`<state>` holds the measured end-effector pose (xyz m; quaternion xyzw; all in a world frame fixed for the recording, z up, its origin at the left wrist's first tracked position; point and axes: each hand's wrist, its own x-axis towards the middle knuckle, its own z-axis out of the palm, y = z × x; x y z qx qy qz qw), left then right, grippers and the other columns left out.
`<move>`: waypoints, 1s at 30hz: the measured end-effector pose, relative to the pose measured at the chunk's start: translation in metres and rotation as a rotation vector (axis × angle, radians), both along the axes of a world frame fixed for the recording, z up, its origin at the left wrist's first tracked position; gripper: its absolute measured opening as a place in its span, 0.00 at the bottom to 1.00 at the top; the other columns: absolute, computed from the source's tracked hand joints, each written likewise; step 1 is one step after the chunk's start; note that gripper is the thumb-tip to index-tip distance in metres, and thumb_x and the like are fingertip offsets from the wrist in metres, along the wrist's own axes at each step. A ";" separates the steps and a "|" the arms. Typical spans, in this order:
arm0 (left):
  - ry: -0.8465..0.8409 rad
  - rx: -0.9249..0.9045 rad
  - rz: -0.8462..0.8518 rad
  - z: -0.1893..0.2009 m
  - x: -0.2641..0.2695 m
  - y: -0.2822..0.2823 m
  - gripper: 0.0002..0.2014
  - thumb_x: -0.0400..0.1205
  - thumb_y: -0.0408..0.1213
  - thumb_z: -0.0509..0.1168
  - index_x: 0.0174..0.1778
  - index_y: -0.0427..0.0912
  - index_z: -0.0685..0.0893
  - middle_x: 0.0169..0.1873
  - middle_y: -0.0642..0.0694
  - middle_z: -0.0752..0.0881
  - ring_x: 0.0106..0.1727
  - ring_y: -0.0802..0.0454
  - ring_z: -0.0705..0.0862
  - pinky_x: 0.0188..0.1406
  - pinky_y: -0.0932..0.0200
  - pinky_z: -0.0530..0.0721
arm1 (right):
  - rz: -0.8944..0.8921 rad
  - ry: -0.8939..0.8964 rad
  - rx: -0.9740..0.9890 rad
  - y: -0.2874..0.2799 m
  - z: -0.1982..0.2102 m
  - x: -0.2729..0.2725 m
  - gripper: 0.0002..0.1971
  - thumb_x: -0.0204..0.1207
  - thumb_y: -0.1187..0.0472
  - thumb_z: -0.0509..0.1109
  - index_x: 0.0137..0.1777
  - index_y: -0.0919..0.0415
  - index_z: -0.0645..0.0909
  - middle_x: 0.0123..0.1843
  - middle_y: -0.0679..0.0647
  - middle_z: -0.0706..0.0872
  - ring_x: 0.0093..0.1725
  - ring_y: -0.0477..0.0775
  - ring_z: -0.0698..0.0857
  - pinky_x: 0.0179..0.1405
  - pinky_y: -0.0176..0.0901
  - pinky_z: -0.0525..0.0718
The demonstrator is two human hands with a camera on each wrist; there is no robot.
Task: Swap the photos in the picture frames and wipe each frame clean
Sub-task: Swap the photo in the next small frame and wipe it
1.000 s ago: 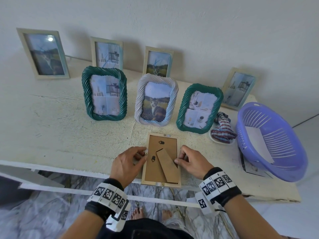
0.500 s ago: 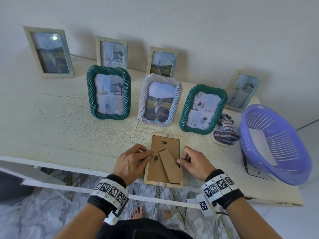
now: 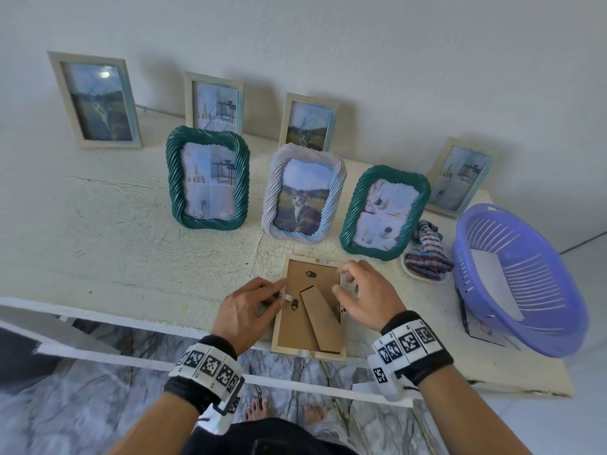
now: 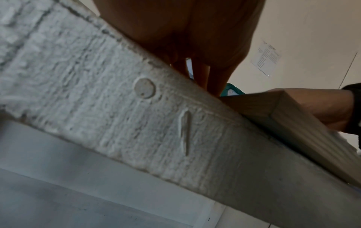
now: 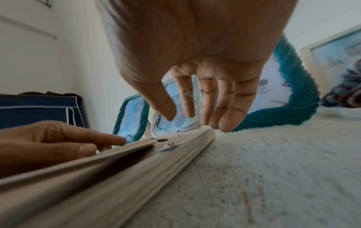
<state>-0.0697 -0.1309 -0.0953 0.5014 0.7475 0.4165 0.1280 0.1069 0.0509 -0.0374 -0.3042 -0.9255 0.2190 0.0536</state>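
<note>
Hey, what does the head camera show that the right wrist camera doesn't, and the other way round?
Only the head view shows the purple basket, the four plain frames along the wall, the cat photo in the white rope frame and the face-down frame's brown backing. Only the right wrist view shows the right hand from the palm side, fingers relaxed above the frame's edge, and a dark blue bag. Both show the left hand, the face-down wooden frame and the striped cloth.

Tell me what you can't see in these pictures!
- Photo inside the face-down frame: head view, hidden under its cardboard back.
- Left hand's fingers: left wrist view, hidden behind the palm and the table edge.
- Paper under the purple basket: head view, mostly covered.
</note>
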 end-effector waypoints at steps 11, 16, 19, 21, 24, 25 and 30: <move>0.019 -0.024 0.021 0.001 0.001 0.002 0.24 0.79 0.58 0.57 0.64 0.53 0.87 0.44 0.63 0.84 0.40 0.65 0.84 0.34 0.62 0.85 | -0.007 -0.171 -0.001 0.001 -0.004 -0.030 0.28 0.78 0.62 0.65 0.79 0.55 0.69 0.61 0.59 0.68 0.60 0.59 0.73 0.66 0.47 0.75; 0.019 -0.038 0.021 0.001 0.000 0.003 0.19 0.79 0.54 0.62 0.63 0.53 0.87 0.44 0.64 0.83 0.39 0.65 0.83 0.33 0.68 0.82 | -0.039 -0.135 -0.047 -0.003 -0.006 -0.025 0.29 0.77 0.63 0.65 0.79 0.54 0.69 0.62 0.58 0.68 0.59 0.57 0.74 0.63 0.48 0.78; 0.028 -0.040 0.022 0.001 -0.001 0.003 0.18 0.79 0.52 0.64 0.63 0.53 0.87 0.44 0.64 0.83 0.39 0.65 0.84 0.34 0.73 0.79 | -0.041 -0.110 -0.045 -0.006 -0.007 -0.023 0.28 0.76 0.63 0.65 0.77 0.51 0.72 0.61 0.56 0.68 0.59 0.57 0.74 0.60 0.47 0.80; 0.028 -0.037 0.018 0.001 0.000 0.003 0.20 0.79 0.56 0.61 0.63 0.53 0.87 0.44 0.64 0.83 0.39 0.65 0.84 0.33 0.73 0.78 | -0.039 -0.098 -0.047 -0.008 -0.007 -0.021 0.27 0.76 0.63 0.65 0.76 0.48 0.74 0.61 0.55 0.68 0.58 0.57 0.74 0.59 0.43 0.79; 0.013 -0.034 0.017 0.000 0.000 0.003 0.23 0.78 0.59 0.57 0.63 0.54 0.87 0.44 0.64 0.83 0.40 0.65 0.84 0.34 0.73 0.78 | -0.035 -0.128 -0.053 -0.009 -0.007 -0.019 0.26 0.77 0.63 0.64 0.75 0.44 0.74 0.64 0.54 0.67 0.59 0.56 0.72 0.59 0.40 0.76; 0.013 -0.032 0.016 0.000 -0.001 0.003 0.24 0.78 0.59 0.57 0.63 0.54 0.87 0.44 0.64 0.83 0.40 0.65 0.83 0.34 0.73 0.78 | -0.030 -0.144 -0.053 -0.009 -0.007 -0.019 0.26 0.77 0.63 0.63 0.74 0.43 0.75 0.64 0.54 0.66 0.60 0.56 0.71 0.59 0.41 0.76; 0.018 -0.033 0.024 0.001 0.000 0.003 0.23 0.79 0.60 0.57 0.64 0.56 0.86 0.44 0.65 0.83 0.41 0.67 0.83 0.35 0.74 0.78 | -0.007 -0.105 -0.096 -0.011 -0.005 -0.013 0.28 0.78 0.63 0.62 0.76 0.39 0.71 0.67 0.54 0.67 0.67 0.56 0.71 0.65 0.42 0.74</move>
